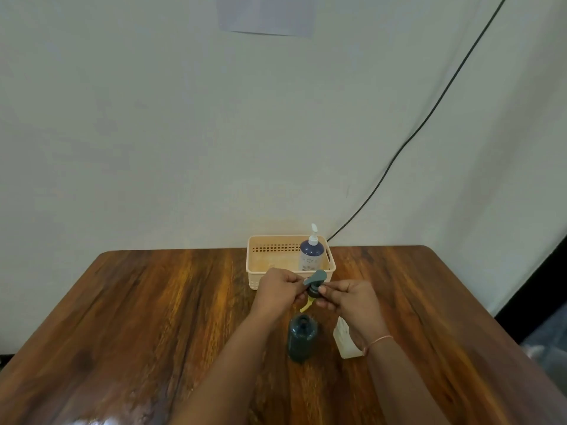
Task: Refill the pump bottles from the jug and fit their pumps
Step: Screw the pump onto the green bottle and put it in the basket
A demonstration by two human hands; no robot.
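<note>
Holding the grey-green pump (315,282) up in the air, both hands are closed around it. The left hand (277,291) grips it from one side, and the right hand (349,297) pinches its dark collar from the other side. A yellowish tube (307,304) hangs down from the bottom of the pump, between the two hands. The right wrist wears a thin pink band (379,341). Just below the hands, a dark teal bottle (301,337) stands upright on the brown wooden worktop (153,317), and its mouth at the top is open with no pump on it. Just beside that bottle, partly hidden under the right wrist, stands a pale see-through jug (345,340). Behind the hands, near the far edge of the worktop, sits a cream plastic basket (267,265) with little holes in its sides. A dark blue bottle (311,254) with a white pump stands inside the basket, at its right end. A pale wall rises behind the worktop, and a thin black cable (429,113) runs slanting across it.
</note>
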